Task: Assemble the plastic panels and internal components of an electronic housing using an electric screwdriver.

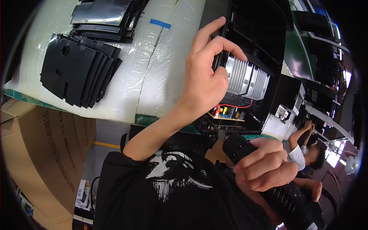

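My left hand (207,71) is at the near-left edge of a black housing (274,19), its thumb and bent fingers gripping that edge. Inside the housing, beside my fingertips, sits a silver finned heat sink (245,78). Below it is a circuit board (229,117) with small components and a red wire (235,106). In front of my body, at the lower right, my right hand (266,165) is wrapped round a black electric screwdriver (285,193). The tool's narrow end points up and left, toward the housing; its tip is hard to make out.
Stacked black plastic panels (71,71) lie on the film-covered foam mat (126,82), with more dark plastic parts (101,17) behind. A blue strip (160,23) lies near them. A cardboard box (42,149) stands at the lower left. At right, another person (297,155) works by the bench.
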The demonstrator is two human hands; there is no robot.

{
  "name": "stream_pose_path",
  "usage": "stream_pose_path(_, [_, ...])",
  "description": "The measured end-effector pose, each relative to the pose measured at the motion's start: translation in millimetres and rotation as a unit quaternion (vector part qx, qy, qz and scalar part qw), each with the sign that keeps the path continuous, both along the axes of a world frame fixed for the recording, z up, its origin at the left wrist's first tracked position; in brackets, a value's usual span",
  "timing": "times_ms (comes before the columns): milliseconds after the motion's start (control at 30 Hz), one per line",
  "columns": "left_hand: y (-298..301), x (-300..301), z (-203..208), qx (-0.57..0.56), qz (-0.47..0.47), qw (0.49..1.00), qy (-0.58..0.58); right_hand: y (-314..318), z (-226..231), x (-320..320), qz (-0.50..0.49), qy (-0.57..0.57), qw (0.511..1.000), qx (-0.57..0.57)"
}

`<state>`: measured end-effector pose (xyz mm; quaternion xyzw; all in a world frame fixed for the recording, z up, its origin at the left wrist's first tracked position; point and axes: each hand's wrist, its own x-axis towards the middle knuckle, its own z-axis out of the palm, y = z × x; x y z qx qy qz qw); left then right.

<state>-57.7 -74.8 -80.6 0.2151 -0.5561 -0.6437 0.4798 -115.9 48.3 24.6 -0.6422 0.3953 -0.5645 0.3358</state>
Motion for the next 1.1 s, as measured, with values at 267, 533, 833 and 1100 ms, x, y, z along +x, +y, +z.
stream_pose_path(267, [0, 3, -1, 0.001, 0.002, 1.000, -0.017, -18, 8, -5, 0.068, -0.024, 0.996, 0.057])
stream_pose_path(533, [-2, -6, -2, 0.017, -0.048, 0.998, 0.036, 5, 24, 0, -0.023, -0.068, 0.992, -0.102])
stream_pose_path(833, [8, 37, 12, 0.036, -0.108, 0.993, 0.007, 130, 79, -55, -0.351, 0.006, 0.850, -0.392])
stream_pose_path(1100, [21, 73, 24, 0.045, -0.063, 0.985, -0.157, 226, 47, -150, -0.693, 0.135, 0.624, -0.336])
